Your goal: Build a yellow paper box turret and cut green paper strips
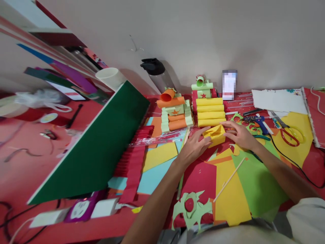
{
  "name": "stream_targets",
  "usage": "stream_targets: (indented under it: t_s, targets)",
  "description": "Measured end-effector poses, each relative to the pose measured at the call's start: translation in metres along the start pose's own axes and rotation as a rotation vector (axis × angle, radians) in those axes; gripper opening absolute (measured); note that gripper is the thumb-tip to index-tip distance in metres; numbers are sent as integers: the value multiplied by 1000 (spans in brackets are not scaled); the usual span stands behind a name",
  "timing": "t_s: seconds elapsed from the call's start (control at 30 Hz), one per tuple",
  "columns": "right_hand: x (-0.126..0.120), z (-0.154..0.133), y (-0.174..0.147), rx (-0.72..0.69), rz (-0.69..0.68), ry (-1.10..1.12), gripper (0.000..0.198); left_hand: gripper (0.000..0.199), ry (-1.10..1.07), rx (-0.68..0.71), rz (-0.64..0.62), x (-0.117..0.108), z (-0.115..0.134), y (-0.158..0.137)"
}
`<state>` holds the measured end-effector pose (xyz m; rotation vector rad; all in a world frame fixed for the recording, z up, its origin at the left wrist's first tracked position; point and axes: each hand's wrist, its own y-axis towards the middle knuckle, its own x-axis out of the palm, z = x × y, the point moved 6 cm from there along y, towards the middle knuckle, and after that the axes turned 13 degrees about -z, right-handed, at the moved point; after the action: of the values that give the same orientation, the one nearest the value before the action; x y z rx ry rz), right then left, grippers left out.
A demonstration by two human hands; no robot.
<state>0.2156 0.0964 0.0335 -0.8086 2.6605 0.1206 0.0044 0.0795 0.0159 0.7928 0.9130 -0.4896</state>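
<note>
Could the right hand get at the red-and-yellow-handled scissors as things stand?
Probably yes: the scissors lie in the open to the right, with low things like the blue glue gun between. The right hand is on the folded yellow box, so it would likely let go first.

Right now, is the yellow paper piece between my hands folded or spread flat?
Folded. The yellow paper piece stands up in a box-like shape with creased edges, held between the left hand and the right hand.
</note>
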Motion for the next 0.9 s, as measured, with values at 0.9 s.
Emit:
stream_targets:
  t_s: [0.9]
  targets:
    - [2, -17, 0, -78, -84, -470, 36, 32, -153, -77, -30, 1, -8, -2]
